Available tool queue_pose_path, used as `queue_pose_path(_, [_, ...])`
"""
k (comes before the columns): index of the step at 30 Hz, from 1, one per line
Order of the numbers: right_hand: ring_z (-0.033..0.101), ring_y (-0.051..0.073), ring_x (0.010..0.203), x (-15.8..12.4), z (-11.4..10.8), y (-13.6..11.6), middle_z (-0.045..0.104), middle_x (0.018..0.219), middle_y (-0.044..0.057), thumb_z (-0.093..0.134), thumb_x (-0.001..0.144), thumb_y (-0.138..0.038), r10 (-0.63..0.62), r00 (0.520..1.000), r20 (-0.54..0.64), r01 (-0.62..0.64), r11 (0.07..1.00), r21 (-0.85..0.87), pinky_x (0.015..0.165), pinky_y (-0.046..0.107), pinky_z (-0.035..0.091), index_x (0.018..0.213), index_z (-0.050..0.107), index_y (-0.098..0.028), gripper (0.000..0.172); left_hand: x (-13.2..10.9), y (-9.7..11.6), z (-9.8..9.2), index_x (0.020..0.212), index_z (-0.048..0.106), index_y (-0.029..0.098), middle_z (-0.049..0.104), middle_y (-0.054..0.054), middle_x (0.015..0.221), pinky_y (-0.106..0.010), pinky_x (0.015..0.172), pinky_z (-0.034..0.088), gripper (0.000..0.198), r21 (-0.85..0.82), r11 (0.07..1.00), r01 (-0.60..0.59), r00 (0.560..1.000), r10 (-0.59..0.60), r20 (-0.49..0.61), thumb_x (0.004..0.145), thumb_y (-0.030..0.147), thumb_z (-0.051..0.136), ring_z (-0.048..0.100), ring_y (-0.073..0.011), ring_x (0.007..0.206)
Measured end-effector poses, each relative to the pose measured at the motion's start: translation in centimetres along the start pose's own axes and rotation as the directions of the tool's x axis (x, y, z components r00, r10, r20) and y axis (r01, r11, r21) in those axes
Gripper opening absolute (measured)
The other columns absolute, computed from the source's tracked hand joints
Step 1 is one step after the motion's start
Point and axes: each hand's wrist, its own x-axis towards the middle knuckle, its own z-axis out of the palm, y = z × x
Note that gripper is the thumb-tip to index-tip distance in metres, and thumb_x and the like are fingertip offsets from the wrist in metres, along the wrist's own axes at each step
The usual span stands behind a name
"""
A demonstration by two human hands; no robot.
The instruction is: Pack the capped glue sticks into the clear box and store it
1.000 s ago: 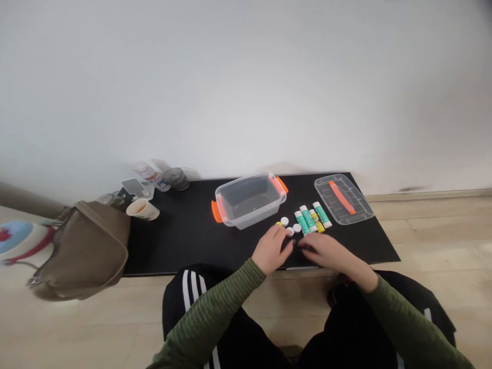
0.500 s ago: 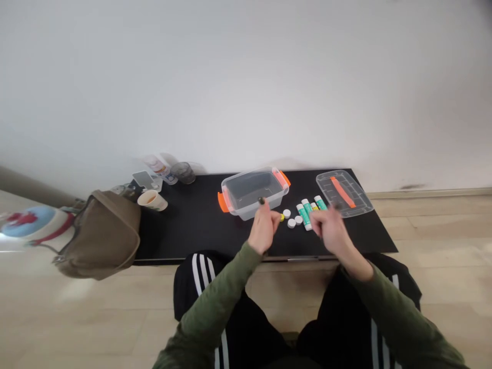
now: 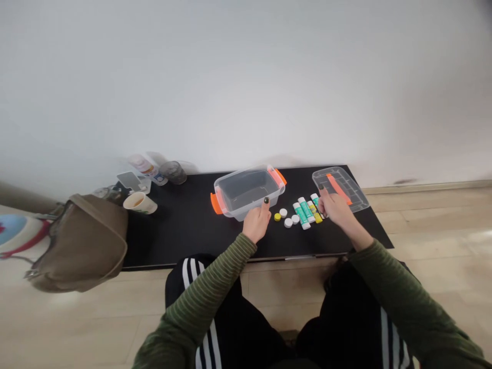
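My left hand (image 3: 257,221) is closed in a fist with the thumb raised, in front of a clear plastic box (image 3: 249,202) with orange latches. My right hand (image 3: 336,209) is also a fist, thumb up, near the clear lid (image 3: 359,197) with its orange handle. Nothing shows in either hand. Between them lie several green-and-white tubes (image 3: 301,216) that look like glue sticks, and a yellow tube (image 3: 315,212). Beside these are white caps (image 3: 288,223) and a yellow cap (image 3: 277,217). My right hand partly hides the rightmost green tube.
All this rests on a black table (image 3: 180,230) against a white wall. At its left stand a paper cup (image 3: 140,203) with liquid, a dark glass (image 3: 173,172), a spray can (image 3: 148,169) and a small white stand (image 3: 132,181). A brown bag (image 3: 84,246) is at the table's left end.
My right hand has moved up and outward towards the lid, uncovering the yellow tube. My left hand has shifted slightly left, uncovering the yellow cap. The view has turned a little.
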Motion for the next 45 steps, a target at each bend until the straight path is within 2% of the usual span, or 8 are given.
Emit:
queue_pose_path(5, [0.066,0.024,0.091,1.2,0.0,1.7,0.073,0.09,0.008,0.047,0.092,-0.043,0.091,0.995,0.04,-0.074,0.947,-0.313,0.071,0.029,0.042,0.085,0.074,-0.023,0.034,0.9,-1.0,1.0,0.074,0.065,0.021,0.069,-0.004,0.079,-0.027,0.066,0.038,0.047,0.267,0.959,-0.101,0.995,0.095,0.035,0.098,0.045,0.033,0.061,-0.0179,0.076])
queue_pose_path(8, [0.066,0.026,0.096,1.0,1.3,2.4,0.073,0.098,0.009,0.05,0.09,-0.039,0.148,0.984,0.1,-0.098,0.915,-0.392,0.073,0.031,0.043,0.096,0.074,-0.025,0.028,1.1,-2.1,2.2,0.105,0.065,0.023,0.067,-0.005,0.111,-0.027,0.068,0.042,0.025,0.372,0.911,-0.177,0.983,0.178,0.032,0.095,0.033,0.045,0.063,-0.0172,0.086])
queue_pose_path(11, [0.066,0.027,0.096,0.8,2.3,2.8,0.072,0.1,0.011,0.05,0.091,-0.039,0.176,0.973,0.15,-0.098,0.902,-0.42,0.075,0.033,0.044,0.1,0.073,-0.025,0.029,1.1,-3.1,3.1,0.117,0.061,0.024,0.063,-0.005,0.123,-0.027,0.074,0.046,0.027,0.363,0.901,-0.238,0.971,0.225,0.079,0.094,0.026,0.048,0.064,-0.0166,0.091])
queue_pose_path(17, [0.067,0.03,0.096,1.2,2.8,2.7,0.071,0.1,0.015,0.051,0.09,-0.041,0.222,0.961,0.164,-0.126,0.881,-0.455,0.076,0.036,0.046,0.101,0.072,-0.021,0.031,1.3,-4.1,4.0,0.121,0.059,0.025,0.062,-0.004,0.126,-0.027,0.087,0.049,0.031,0.347,0.899,-0.267,0.964,0.244,0.11,0.091,0.02,0.051,0.06,-0.0189,0.111])
queue_pose_path(32, [0.068,0.031,0.095,1.7,3.7,2.4,0.071,0.098,0.019,0.048,0.09,-0.041,0.243,0.948,0.207,-0.118,0.869,-0.48,0.075,0.036,0.048,0.095,0.074,-0.014,0.037,1.6,-4.3,5.3,0.107,0.058,0.023,0.065,-0.005,0.106,-0.029,0.082,0.047,0.017,0.419,0.882,-0.216,0.976,0.191,0.101,0.091,0.022,0.051,0.06,-0.0205,0.103])
queue_pose_path(36, [0.068,0.032,0.093,1.8,3.4,2.3,0.071,0.096,0.02,0.053,0.084,-0.041,0.238,0.954,0.181,-0.126,0.869,-0.478,0.072,0.036,0.047,0.092,0.074,-0.014,0.036,1.5,-4.0,4.5,0.106,0.06,0.024,0.067,-0.005,0.11,-0.032,0.087,0.047,0.019,0.269,0.947,-0.178,0.983,0.181,0.014,0.088,0.02,0.056,0.061,-0.0211,0.105])
queue_pose_path(40, [0.068,0.031,0.088,1.2,2.5,2.0,0.072,0.088,0.015,0.055,0.081,-0.048,0.229,0.971,0.063,-0.18,0.884,-0.431,0.069,0.034,0.045,0.085,0.073,-0.018,0.035,1.9,-4.0,4.0,0.104,0.061,0.021,0.069,-0.006,0.104,-0.033,0.085,0.051,0.019,-0.161,0.984,-0.079,0.995,0.066,-0.081,0.084,0.021,0.062,0.064,-0.0185,0.093])
queue_pose_path(45, [0.069,0.022,0.076,-0.9,2.9,0.9,0.072,0.078,0.004,0.058,0.08,-0.046,-0.011,0.999,-0.034,0.005,0.986,-0.166,0.067,0.029,0.044,0.081,0.066,-0.022,0.026,1.5,-3.7,4.2,0.1,0.06,0.014,0.07,-0.009,0.101,-0.033,0.08,0.055,0.029,-0.77,0.63,0.099,0.995,-0.071,0.071,0.082,0.034,0.071,0.068,-0.0176,0.089])
